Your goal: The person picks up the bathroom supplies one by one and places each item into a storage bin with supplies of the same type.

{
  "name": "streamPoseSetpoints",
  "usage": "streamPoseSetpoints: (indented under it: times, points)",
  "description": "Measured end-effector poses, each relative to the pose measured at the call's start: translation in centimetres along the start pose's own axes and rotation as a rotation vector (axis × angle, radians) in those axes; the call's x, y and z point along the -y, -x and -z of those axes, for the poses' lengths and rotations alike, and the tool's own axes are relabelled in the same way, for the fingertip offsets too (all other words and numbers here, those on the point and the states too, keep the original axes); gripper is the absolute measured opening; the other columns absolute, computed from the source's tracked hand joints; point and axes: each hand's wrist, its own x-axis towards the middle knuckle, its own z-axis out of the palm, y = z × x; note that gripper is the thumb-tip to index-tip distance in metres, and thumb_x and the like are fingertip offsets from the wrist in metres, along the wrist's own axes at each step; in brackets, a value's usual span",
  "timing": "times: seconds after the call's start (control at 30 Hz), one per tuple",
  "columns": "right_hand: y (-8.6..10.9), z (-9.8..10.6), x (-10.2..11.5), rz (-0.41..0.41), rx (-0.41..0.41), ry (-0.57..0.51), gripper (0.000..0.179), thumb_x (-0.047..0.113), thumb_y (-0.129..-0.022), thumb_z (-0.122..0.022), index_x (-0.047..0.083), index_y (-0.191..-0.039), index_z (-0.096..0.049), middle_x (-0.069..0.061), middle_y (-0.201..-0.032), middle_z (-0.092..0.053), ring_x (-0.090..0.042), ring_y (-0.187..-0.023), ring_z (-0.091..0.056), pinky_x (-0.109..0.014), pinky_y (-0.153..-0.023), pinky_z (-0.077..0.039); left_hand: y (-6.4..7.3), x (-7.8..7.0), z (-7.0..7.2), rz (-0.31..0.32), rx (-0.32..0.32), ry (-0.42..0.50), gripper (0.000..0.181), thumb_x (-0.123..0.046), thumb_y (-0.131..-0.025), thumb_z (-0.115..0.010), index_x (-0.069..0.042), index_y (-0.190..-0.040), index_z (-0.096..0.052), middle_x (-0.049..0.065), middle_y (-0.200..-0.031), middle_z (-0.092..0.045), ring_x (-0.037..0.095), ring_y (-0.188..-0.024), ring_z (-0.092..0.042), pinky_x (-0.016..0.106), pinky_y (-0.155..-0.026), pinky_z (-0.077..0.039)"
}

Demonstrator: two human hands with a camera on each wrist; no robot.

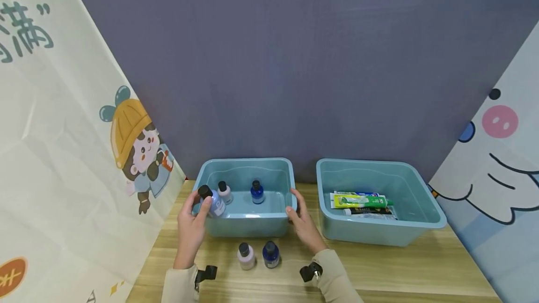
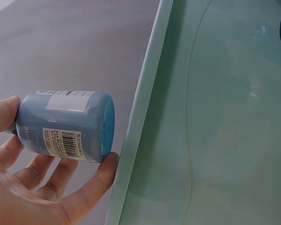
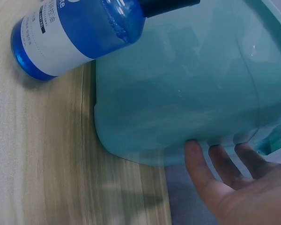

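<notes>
My left hand (image 1: 190, 226) grips a periwinkle bottle (image 1: 217, 205) with a black cap above the left end of a light blue plastic bin (image 1: 252, 226). In the left wrist view, thumb and fingers are around the cap end, with the little fingertip at the base, right by the bin's rim (image 2: 139, 108). My right hand (image 1: 305, 223) holds the bin's right rim near the front corner; several fingers (image 3: 201, 168) touch its outer wall in the right wrist view. Inside stand a whitish bottle (image 1: 226, 195) and a dark blue bottle (image 1: 257, 195), both black-capped.
A pale pink bottle (image 1: 246, 258) and a dark blue bottle (image 1: 271, 257) stand on the wooden table (image 1: 379, 270) before the bin. To the right, a second blue bin (image 1: 370, 234) holds several tubes (image 1: 362, 201). A grey wall (image 1: 294, 69) rises behind both bins.
</notes>
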Motion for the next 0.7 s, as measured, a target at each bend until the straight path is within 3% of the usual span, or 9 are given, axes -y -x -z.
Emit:
streamPoseSetpoints:
  times: [0.1, 0.27, 0.4, 0.7]
  points:
    - [0.0, 0.0, -0.1, -0.006, 0.0, 0.002, 0.059, 0.039, -0.109, -0.046, 0.037, -0.161, -0.019, -0.02, -0.171, -0.011, -0.049, -0.148, -0.032, -0.062, -0.109, -0.044, -0.4, 0.1, -0.1, -0.005, 0.011, -0.006, 0.044, -0.027, -0.103, -0.064, -0.003, -0.14, -0.058, 0.02, -0.132, -0.062, 0.026, -0.122, -0.053, 0.053, -0.11, -0.038]
    - [-0.1, 0.0, 0.0, -0.005, 0.002, -0.001, 0.059, 0.04, -0.109, -0.045, 0.037, -0.161, -0.018, -0.019, -0.172, -0.01, -0.048, -0.15, -0.029, -0.062, -0.11, -0.042, -1.2, 0.1, -0.3, -0.023, 0.025, -0.016, 0.043, -0.027, -0.103, -0.064, -0.005, -0.139, -0.058, 0.017, -0.13, -0.063, 0.022, -0.119, -0.054, 0.046, -0.108, -0.039]
    - [-0.2, 0.1, 0.1, 0.01, -0.002, -0.002, 0.058, 0.038, -0.11, -0.045, 0.037, -0.161, -0.019, -0.019, -0.172, -0.009, -0.048, -0.151, -0.028, -0.063, -0.11, -0.042, -1.8, -0.1, -0.4, -0.034, 0.048, -0.015, 0.042, -0.028, -0.103, -0.064, -0.005, -0.137, -0.059, 0.019, -0.128, -0.064, 0.024, -0.118, -0.054, 0.048, -0.109, -0.038]
    - [-0.3, 0.0, -0.1, 0.0, -0.004, -0.001, 0.056, 0.025, -0.112, -0.043, 0.037, -0.161, -0.02, -0.019, -0.171, -0.011, -0.048, -0.15, -0.03, -0.062, -0.109, -0.044, -2.8, -0.1, -0.3, -0.003, 0.093, -0.044, 0.048, -0.034, -0.103, -0.063, -0.006, -0.14, -0.056, 0.021, -0.132, -0.06, 0.034, -0.124, -0.052, 0.057, -0.113, -0.036]
